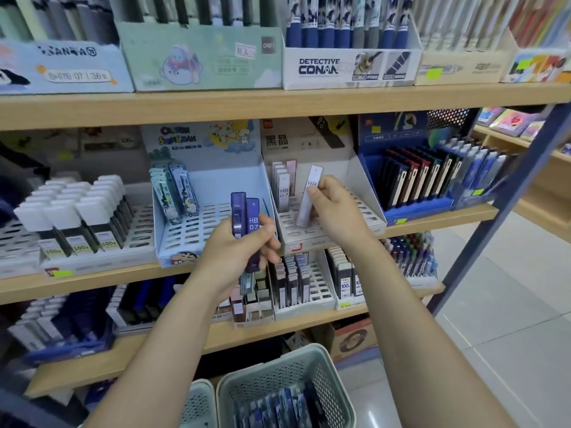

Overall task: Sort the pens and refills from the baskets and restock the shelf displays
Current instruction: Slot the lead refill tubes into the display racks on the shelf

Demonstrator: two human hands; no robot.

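Right hand point(332, 208) pinches a pale HB refill case point(310, 196), tilted toward the beige display's slots point(321, 233). Left hand point(244, 251) grips spare purple cases point(245, 216), likely awaiting sorting.

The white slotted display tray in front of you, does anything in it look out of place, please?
Nothing looks damaged or spilled. The white tray is mostly empty slots, and the pale HB case in the right hand leans tilted, not seated.
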